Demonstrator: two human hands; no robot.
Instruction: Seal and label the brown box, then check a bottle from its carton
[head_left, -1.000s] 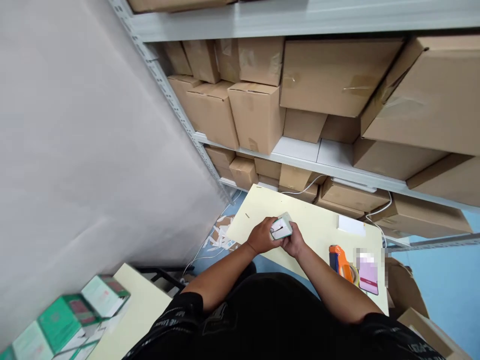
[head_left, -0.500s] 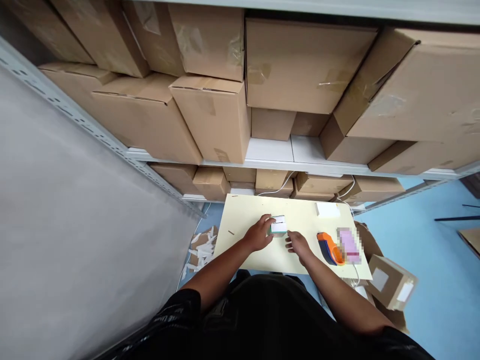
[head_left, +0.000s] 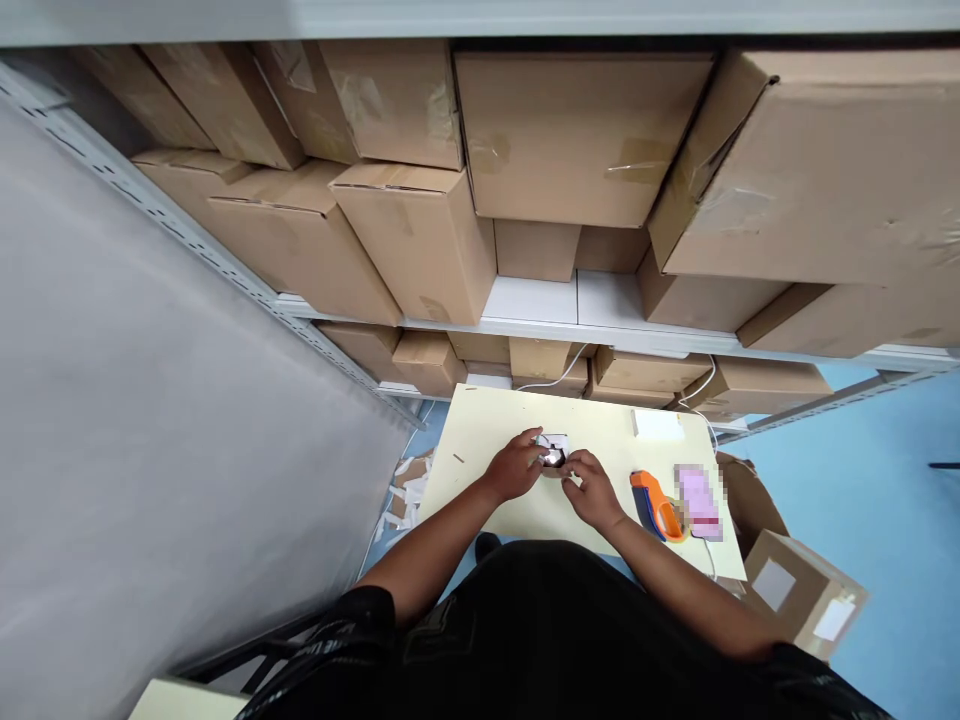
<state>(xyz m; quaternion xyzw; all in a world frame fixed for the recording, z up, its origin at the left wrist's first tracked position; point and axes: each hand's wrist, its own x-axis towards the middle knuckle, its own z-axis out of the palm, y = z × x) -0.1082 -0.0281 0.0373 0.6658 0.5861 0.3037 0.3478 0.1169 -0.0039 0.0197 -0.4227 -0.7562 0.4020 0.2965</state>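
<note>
At the frame's lower centre, my left hand [head_left: 516, 467] clasps a small box [head_left: 556, 440]; my right hand [head_left: 592, 491], half-curled, is at its right edge, hold unclear. Apparently I'm working its top; the next move calls for steadiness.

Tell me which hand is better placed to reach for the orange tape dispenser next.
Right, I'd judge. The right hand is at the right side of the small box, nearer the orange tape dispenser. The left hand is on the box's left side, farther away.
</note>
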